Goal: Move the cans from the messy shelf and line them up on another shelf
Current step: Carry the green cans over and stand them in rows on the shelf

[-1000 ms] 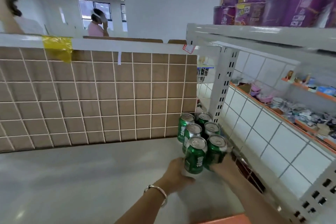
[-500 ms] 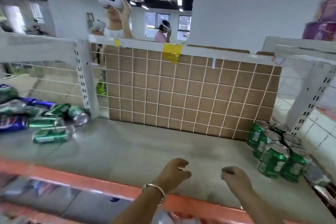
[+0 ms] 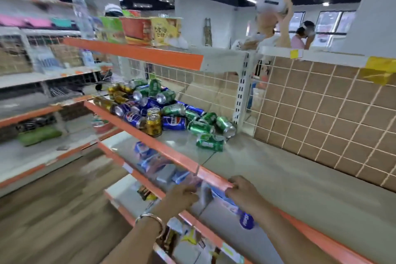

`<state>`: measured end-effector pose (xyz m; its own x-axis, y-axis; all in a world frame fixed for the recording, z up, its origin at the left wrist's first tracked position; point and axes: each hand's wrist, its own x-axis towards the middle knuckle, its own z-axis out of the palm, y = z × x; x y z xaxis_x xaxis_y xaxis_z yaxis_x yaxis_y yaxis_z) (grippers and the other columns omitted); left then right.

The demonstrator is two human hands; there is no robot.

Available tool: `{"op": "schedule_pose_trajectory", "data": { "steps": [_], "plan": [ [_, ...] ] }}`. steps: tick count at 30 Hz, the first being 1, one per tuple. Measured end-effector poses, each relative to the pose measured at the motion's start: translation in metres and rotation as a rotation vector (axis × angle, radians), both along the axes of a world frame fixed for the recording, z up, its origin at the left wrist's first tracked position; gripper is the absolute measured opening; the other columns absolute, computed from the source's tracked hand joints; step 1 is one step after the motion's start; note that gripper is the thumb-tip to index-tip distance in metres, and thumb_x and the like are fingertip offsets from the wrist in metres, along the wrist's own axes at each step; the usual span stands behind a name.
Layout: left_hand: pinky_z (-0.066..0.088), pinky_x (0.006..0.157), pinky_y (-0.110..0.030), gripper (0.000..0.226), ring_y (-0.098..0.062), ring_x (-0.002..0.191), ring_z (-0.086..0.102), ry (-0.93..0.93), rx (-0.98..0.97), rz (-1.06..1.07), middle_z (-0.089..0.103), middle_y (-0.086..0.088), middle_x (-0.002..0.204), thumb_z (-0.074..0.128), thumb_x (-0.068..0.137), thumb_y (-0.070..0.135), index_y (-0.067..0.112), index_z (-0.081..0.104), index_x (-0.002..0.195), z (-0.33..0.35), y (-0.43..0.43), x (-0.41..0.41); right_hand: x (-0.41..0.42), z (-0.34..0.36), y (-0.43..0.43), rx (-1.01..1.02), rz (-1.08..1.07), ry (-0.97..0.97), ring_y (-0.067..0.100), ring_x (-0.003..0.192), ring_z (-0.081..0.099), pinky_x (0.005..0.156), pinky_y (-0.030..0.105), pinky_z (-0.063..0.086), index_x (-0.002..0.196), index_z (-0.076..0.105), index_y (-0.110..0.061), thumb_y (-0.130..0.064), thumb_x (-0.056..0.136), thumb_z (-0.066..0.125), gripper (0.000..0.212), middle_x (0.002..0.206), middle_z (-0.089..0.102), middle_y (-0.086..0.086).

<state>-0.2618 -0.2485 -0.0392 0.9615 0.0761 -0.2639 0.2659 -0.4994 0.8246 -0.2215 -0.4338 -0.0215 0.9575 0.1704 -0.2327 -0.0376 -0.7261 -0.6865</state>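
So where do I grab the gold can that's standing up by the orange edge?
Hold the gold can round its upper side wall, coming from the front over the orange shelf edge. It stands upright, front bare, while blue cans lie close beside and behind it, so that's probably the freest way in.

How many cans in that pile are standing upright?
2: a gold can at the shelf's front edge and a green can at the very back. The rest lie on their sides; others may be hidden.
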Motion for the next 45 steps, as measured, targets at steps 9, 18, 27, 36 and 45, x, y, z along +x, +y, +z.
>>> {"op": "schedule_pose_trajectory", "data": {
  "steps": [9,18,27,36,45],
  "plan": [
    [0.046,0.064,-0.013,0.026,-0.011,0.073,0.054,-0.040,0.016,0.098,0.058,-0.004,0.088,0.057,0.086,0.009,0.004,0.063,0.111,0.005,0.087,0.048,0.074,0.018,0.102,-0.099,0.131,-0.034,0.018,0.107,0.058,0.102,0.040,0.040,0.117,0.059,-0.025,-0.027,0.080,0.061,0.037,0.105,0.062,-0.005],
    [0.052,0.066,-0.030,0.008,-0.017,0.070,0.062,0.151,-0.468,0.221,0.062,-0.011,0.083,0.057,0.084,0.005,0.012,0.060,0.081,0.008,0.099,0.152,0.213,0.027,0.130,-0.253,0.145,-0.203,0.024,0.092,0.066,0.093,0.045,0.047,0.108,0.061,-0.014,-0.022,0.087,0.056,0.023,0.092,0.066,0.001],
    [0.053,0.072,-0.042,0.022,-0.028,0.059,0.058,0.455,-0.825,0.143,0.057,-0.022,0.073,0.059,0.085,0.013,-0.002,0.045,0.093,-0.007,0.098,0.217,0.250,0.022,0.126,-0.875,0.404,0.175,0.026,0.127,0.047,0.102,0.033,0.042,0.148,0.025,-0.012,-0.045,0.070,0.079,0.100,0.145,0.043,0.008],
    [0.053,0.091,-0.037,0.039,-0.024,0.091,0.066,0.284,-0.346,0.101,0.070,-0.008,0.094,0.070,0.072,0.050,0.018,0.065,0.094,-0.006,0.123,0.253,0.256,0.025,0.151,-0.180,0.464,0.254,0.016,0.078,0.069,0.069,0.025,0.054,0.102,0.061,-0.021,-0.040,0.087,0.062,0.024,0.089,0.066,-0.005],
    [0.049,0.073,-0.025,0.076,-0.014,0.087,0.055,0.225,-0.209,0.158,0.051,0.000,0.100,0.069,0.074,0.052,0.012,0.032,0.127,0.002,0.158,0.266,0.301,-0.004,0.177,-0.379,0.020,-0.111,0.028,0.112,0.056,0.095,0.047,0.048,0.137,0.041,-0.013,-0.043,0.088,0.056,0.060,0.125,0.057,0.011]
  ]
}}
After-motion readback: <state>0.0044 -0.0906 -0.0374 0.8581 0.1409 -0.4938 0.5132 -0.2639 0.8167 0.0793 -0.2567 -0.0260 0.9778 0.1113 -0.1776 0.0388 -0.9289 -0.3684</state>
